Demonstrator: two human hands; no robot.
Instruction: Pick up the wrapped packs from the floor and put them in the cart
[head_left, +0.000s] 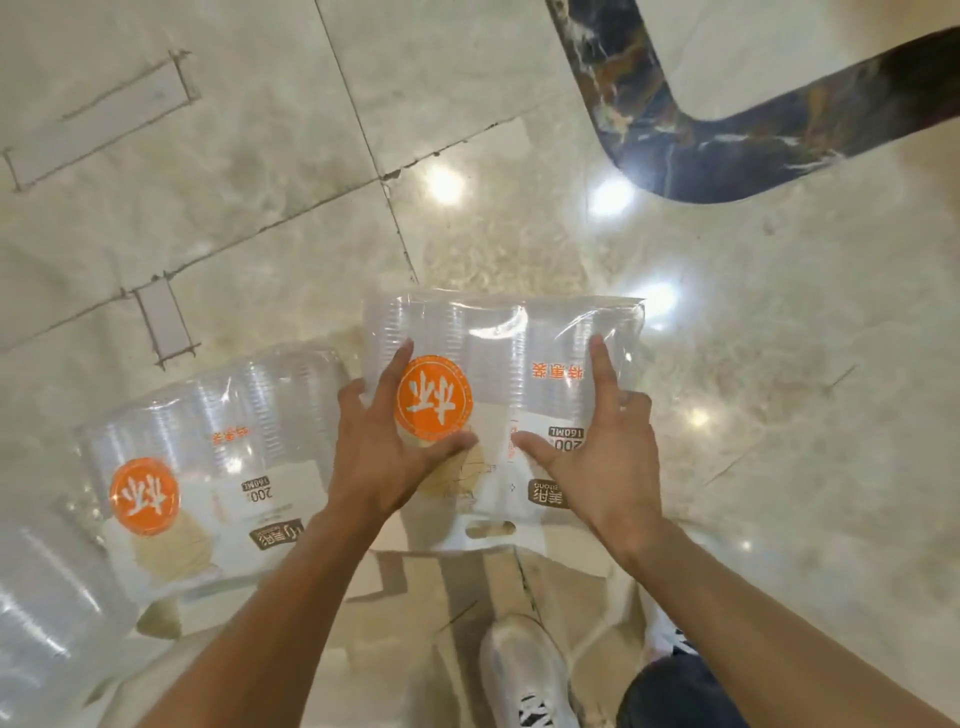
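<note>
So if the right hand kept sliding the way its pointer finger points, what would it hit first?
The right hand already lies on the wrapped pack of cups, so it would slide up the wrap. Past the far edge, probably only marble floor.

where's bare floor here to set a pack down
Bare floor lies right of the held pack, below the dark inlay, and also beyond both packs toward the upper left. It is crowded lower left: the second pack, more wrapped plastic, cardboard and shoes.

three wrapped packs, two hands, two shoes
</note>
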